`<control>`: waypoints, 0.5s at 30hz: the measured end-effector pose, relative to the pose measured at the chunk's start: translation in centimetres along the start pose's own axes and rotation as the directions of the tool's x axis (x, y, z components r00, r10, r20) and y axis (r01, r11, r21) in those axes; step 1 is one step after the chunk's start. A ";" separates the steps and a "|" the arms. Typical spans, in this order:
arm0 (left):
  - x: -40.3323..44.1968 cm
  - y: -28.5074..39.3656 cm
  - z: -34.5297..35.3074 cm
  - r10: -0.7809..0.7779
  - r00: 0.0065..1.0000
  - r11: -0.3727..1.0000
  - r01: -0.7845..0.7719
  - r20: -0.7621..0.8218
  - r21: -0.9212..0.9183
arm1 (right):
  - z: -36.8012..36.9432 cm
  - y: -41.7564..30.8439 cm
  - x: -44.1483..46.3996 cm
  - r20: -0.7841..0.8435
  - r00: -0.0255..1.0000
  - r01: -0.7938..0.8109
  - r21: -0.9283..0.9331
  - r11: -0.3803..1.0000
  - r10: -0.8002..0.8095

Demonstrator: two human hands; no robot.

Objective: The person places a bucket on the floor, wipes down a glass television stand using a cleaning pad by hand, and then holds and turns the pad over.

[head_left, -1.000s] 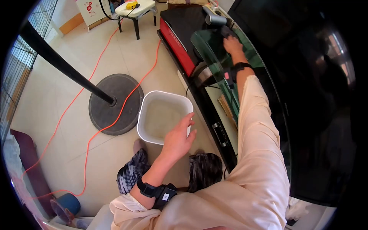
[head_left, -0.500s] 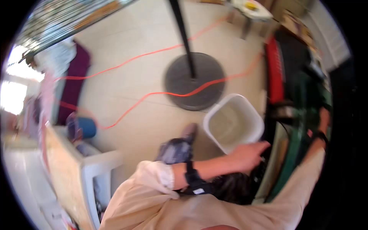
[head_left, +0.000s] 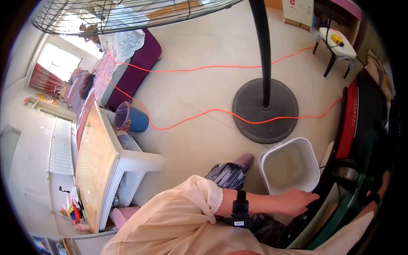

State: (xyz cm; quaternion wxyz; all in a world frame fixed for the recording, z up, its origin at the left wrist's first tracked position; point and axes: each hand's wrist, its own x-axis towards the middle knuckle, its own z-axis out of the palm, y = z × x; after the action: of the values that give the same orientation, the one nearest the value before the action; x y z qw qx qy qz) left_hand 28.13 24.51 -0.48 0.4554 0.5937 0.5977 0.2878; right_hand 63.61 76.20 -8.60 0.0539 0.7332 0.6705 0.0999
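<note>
From here, the white bucket already has water in it, just beside the left hand's bent, slightly spread, empty-looking fingers. Near the green glass shelf, the right hand is dim; I can't tell its fingers, or what's done there.

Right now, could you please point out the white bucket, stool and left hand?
White bucket (head_left: 268,172), head view: left inner wall.
Stool (head_left: 345,51), head view: white seat.
Left hand (head_left: 294,202), head view: its back.

The floor carries a white bucket and a round base.
</note>
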 end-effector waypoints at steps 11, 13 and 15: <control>-0.8 -0.7 1.3 0.105 0.993 0.994 -0.103 -0.061 0.036 | -9.0 -2.5 -12.0 0.251 0.955 -0.127 -0.143 0.981 0.160; -1.2 -0.7 1.5 0.139 0.986 0.990 -0.136 -0.097 0.035 | -10.7 -3.9 -14.3 0.297 0.939 -0.131 -0.167 0.977 0.177; -1.7 -0.5 1.0 0.149 0.984 0.989 -0.149 -0.097 0.004 | -12.1 -5.1 -16.0 0.329 0.926 -0.133 -0.171 0.976 0.184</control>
State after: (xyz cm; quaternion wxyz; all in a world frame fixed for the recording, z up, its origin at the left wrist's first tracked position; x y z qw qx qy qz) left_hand 28.57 22.56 -0.96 0.4041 0.6214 0.5725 0.3504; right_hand 54.75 60.15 0.94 0.2152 0.7852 0.5802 0.0234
